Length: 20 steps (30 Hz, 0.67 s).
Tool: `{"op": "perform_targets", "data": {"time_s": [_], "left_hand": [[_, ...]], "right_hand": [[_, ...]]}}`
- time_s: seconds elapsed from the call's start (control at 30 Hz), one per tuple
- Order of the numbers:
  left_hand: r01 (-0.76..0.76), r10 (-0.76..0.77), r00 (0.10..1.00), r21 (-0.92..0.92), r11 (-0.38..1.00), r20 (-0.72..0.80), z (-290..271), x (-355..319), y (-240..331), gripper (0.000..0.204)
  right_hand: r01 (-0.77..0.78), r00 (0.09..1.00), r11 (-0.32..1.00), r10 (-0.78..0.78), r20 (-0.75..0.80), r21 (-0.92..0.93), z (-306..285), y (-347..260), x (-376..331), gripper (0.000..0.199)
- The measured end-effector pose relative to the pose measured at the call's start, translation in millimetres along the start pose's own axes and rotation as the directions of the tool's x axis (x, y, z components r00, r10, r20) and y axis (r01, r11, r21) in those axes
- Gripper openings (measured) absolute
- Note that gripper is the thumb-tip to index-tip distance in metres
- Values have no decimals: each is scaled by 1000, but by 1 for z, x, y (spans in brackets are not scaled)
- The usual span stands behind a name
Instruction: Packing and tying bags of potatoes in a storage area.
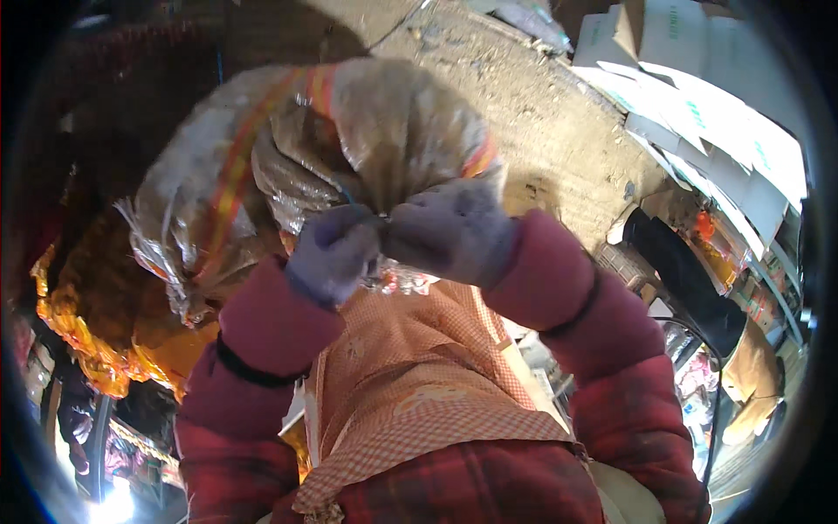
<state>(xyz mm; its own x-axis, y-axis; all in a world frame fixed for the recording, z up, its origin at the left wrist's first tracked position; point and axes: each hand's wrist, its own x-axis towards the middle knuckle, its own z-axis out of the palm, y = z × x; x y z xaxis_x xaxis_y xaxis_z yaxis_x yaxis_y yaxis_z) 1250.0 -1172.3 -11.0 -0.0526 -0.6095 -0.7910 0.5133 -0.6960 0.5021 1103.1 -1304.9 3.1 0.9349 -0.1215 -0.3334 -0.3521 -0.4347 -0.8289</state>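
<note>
A large, full plastic sack, translucent with orange-red and yellow stripes, lies in front of me, its mouth gathered into folds toward my body. At that gathered neck both gloved hands meet. My left hand has its fingers curled closed on the bunched plastic, thumb and forefinger pinched together. Pressed close beside it, my right hand is closed round the neck from the right. A thin bluish strand shows just above my left fingers. Any knot between the fingertips is hidden. Crinkled plastic hangs below the hands.
Orange plastic sheeting bunches at the left beside a dark area. Flattened white cartons lean in a stack at the upper right. Bare earth floor stretches beyond the sack. A dark-trousered leg with a tan boot is at the right.
</note>
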Motion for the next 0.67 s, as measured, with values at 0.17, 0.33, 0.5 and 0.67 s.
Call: {"op": "perform_targets", "data": {"time_s": [0.17,0.33,0.5,0.67], "left_hand": [[-169,165,981,-36,985,-104,6,-13,23,17],[-410,508,841,397,821,-183,17,-74,96,29],[-903,896,364,333,273,253,120,-146,195,43],[-624,775,515,780,47,365,207,-256,226,45]], "right_hand": [[28,941,872,141,-306,488,-18,-8,-24,18],[-103,533,933,344,-773,344,-104,37,-170,22],[-138,246,830,558,-793,541,-133,-55,-321,44],[25,254,999,-33,-967,-28,-122,-215,-357,80]]}}
